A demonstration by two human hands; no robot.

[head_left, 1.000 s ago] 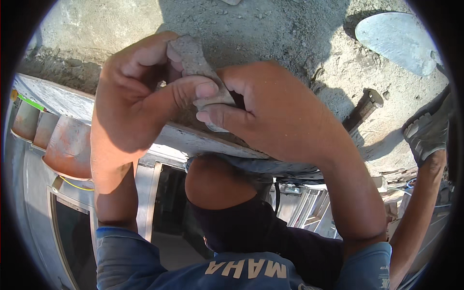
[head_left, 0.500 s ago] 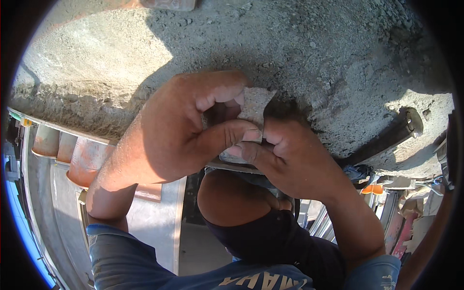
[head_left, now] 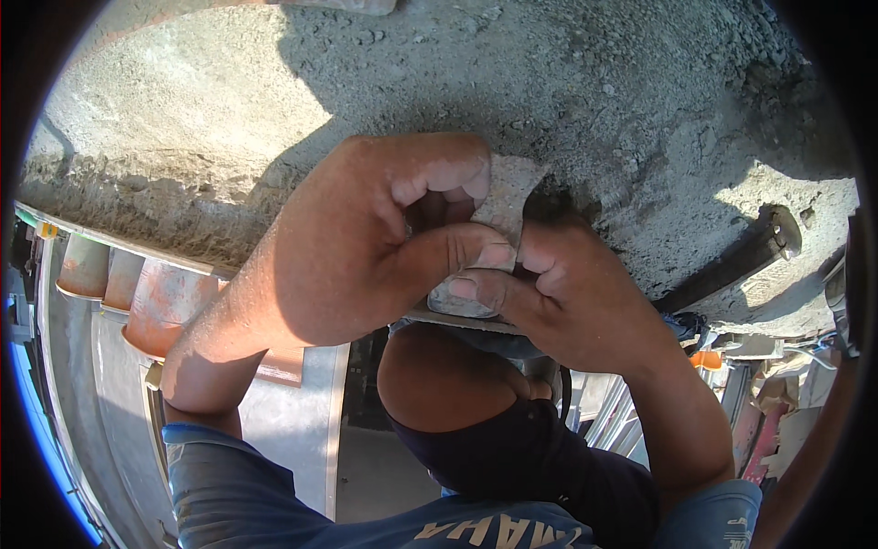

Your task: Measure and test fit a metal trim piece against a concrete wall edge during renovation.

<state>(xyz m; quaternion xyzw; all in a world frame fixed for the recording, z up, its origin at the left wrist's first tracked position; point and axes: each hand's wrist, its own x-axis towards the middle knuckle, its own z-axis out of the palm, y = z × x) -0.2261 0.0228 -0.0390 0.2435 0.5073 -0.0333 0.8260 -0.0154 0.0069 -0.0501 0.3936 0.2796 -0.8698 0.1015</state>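
Note:
A flat, grey, rough-faced broken piece (head_left: 508,194), like cement or tile, with jagged edges is held upright in front of me. My left hand (head_left: 402,220) is closed on it, fingers curled behind its left edge and thumb pressed across its face. Close against it on the right, my right hand (head_left: 562,297) is closed too. Its thumb presses at the lower end, where a grey flat part (head_left: 448,303) shows below the thumbs. Whether that part belongs to the same piece I cannot tell. The right fingers are largely hidden behind the piece.
Rough grey mortar (head_left: 439,82) spreads beyond my hands, partly sunlit. A dark pipe (head_left: 732,261) sticks out of it at right. Curved clay roof tiles (head_left: 165,306) line the left below its edge. My bent knee (head_left: 448,375) is under my hands. Another arm (head_left: 814,448) shows at far right.
Both hands and the broken piece have shifted slightly to the right. More of the grey part below the thumbs now shows. The grip looks the same.

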